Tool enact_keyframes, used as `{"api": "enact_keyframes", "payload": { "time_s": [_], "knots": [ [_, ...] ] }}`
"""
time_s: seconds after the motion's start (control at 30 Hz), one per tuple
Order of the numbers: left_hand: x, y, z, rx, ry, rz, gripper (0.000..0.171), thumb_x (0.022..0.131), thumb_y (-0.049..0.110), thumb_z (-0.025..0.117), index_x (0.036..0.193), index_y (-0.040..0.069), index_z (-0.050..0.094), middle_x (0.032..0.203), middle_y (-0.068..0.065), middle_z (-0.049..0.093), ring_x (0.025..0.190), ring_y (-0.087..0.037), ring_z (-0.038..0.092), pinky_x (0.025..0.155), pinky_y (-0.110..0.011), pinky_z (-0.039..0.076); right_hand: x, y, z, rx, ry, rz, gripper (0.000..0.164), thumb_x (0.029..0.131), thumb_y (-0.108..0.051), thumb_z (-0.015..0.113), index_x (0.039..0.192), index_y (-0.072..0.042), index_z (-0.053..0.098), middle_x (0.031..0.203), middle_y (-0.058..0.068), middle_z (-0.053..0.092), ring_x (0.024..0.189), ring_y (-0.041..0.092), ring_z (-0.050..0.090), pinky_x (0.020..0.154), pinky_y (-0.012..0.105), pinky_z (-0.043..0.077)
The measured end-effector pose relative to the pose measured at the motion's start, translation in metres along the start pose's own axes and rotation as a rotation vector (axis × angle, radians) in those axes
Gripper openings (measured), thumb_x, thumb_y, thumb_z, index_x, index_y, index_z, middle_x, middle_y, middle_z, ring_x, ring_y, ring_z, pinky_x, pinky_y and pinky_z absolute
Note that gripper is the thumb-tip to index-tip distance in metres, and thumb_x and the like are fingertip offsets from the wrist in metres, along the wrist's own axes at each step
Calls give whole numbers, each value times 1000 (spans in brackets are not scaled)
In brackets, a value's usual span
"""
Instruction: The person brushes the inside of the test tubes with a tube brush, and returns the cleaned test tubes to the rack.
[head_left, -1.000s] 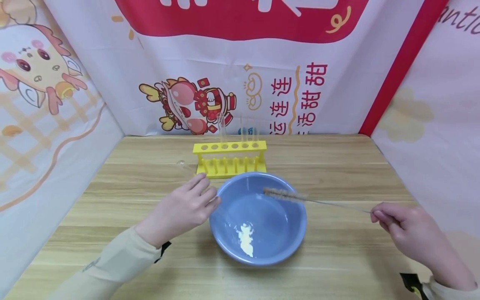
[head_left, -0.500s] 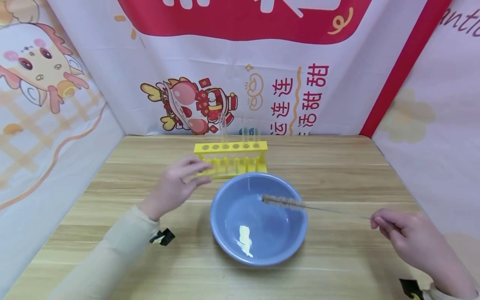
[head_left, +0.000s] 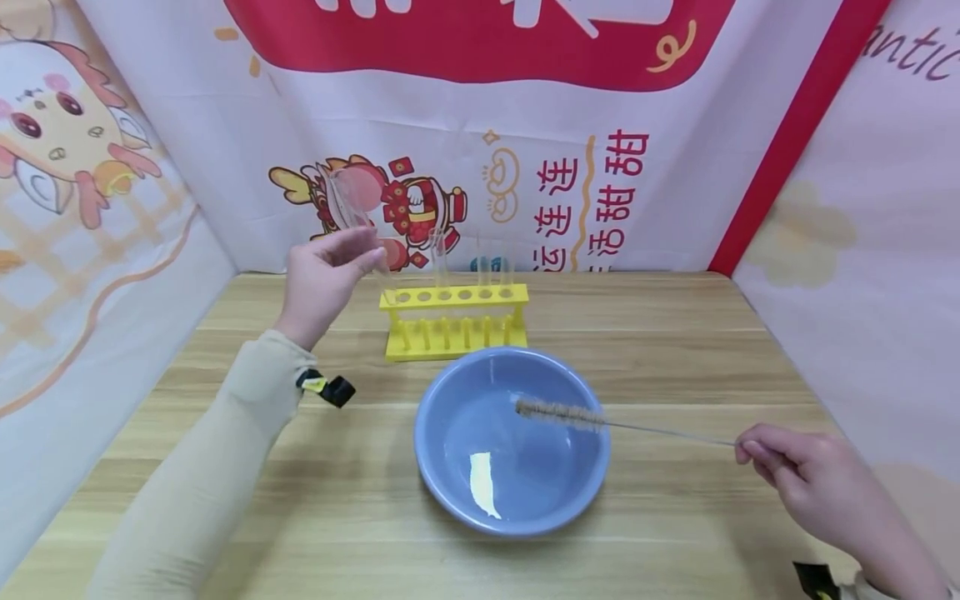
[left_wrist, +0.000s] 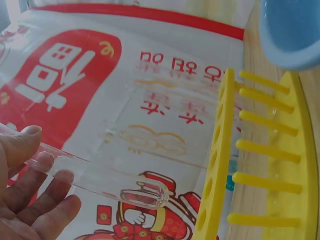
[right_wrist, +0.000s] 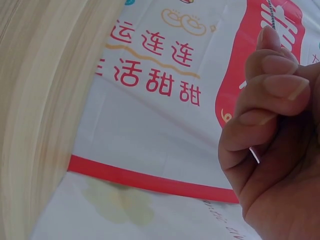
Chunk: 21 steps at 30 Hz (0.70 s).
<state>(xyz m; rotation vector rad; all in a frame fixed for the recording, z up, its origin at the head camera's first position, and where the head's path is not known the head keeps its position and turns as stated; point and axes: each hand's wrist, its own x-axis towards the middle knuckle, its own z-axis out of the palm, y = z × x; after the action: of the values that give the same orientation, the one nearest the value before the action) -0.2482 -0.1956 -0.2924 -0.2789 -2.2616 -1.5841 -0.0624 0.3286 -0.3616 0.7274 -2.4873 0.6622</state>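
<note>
My left hand (head_left: 322, 279) pinches a clear glass test tube (left_wrist: 115, 180) between thumb and fingers. The tube tilts, its rounded bottom close to the left end of the yellow test tube rack (head_left: 453, 297). In the left wrist view that bottom hangs just short of the rack's top bar. My right hand (head_left: 825, 475) grips the thin wire handle of a test tube brush (head_left: 558, 413). Its brown bristles hang over the blue basin (head_left: 427, 483), which appears to hold water. Curled fingers hide part of the handle in the right wrist view.
Several clear tubes stand in the rack's middle and right holes, among them a test tube (head_left: 440, 262). The basin sits right in front of the rack on the wooden table (head_left: 660, 350). Printed cloth (head_left: 675, 183) hangs behind and at both sides.
My left hand has moved up and away from the basin's left rim to above the rack's left end, with the tube now upright at a tilt. The brush has dropped slightly.
</note>
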Motion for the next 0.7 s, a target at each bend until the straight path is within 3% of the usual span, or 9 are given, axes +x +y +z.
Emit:
{"api": "enact_keyframes", "payload": {
  "time_s": [0.13, 0.3, 0.7],
  "knots": [
    [22, -11, 5, -23, -10, -66, 43, 85, 34, 79, 123, 16, 71, 117, -4, 70, 105, -17, 63, 86, -24, 53, 0, 0, -1, 6, 10, -9, 45, 74, 22, 68, 81, -22, 65, 73, -20, 59, 59, -9, 49, 50, 9, 39],
    [37, -26, 12, -17, -26, -121, 44, 85, 36, 78, 124, 17, 70, 117, -3, 69, 106, -17, 62, 86, -24, 53, -1, 1, -1, 7, 15, -11, 43, 77, 20, 68, 81, -22, 65, 74, -20, 59, 59, -9, 49, 50, 9, 38],
    [40, -54, 20, 23, -84, -172, 49, 83, 42, 78, 124, 17, 70, 119, -2, 69, 108, -15, 62, 92, -28, 52, 0, 1, 1, -74, -34, 30, 43, 76, 15, 72, 83, -26, 66, 70, -26, 53, 58, -10, 44, 50, 12, 35]
  ]
}}
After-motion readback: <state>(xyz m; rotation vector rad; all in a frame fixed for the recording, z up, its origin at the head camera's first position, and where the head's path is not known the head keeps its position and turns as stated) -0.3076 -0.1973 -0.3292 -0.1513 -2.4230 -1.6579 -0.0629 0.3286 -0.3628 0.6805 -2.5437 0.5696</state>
